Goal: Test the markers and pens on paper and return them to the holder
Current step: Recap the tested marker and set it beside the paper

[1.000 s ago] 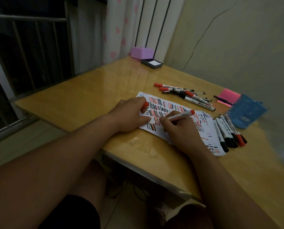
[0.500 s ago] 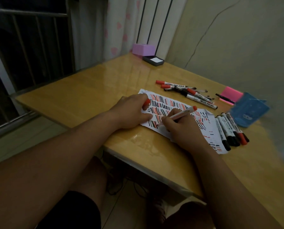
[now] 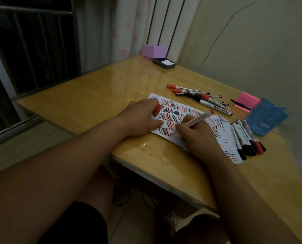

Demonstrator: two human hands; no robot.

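Wood-toned surface (image 3: pixel 94 95) fills a corner between a barred window and a cracked wall, and a strip of paper (image 3: pixel 224 138) lies close to its near edge. The left hand (image 3: pixel 141 118) rests on the paper's left end, pinning it, with a red cap (image 3: pixel 157 108) pinched in its fingers. The right hand (image 3: pixel 199 136) is wrapped round a red marker (image 3: pixel 199 118), tip down at the sheet's near margin beside rows of red and black strokes.

The step looks like a test stroke. It is best kept short and light, inside the little white that remains, because the tip sits near the paper's border and a slip would mark the glossy top. Steady weight from the left hand should stop the sheet skating.

The blue holder (image 3: pixel 268 118) lies near the wall to the right; I cannot make out its mouth. A row of capped markers (image 3: pixel 247 138) sits between it and the paper, so the return probably needs a lift over them, while the broad wood on the left gives elbow room
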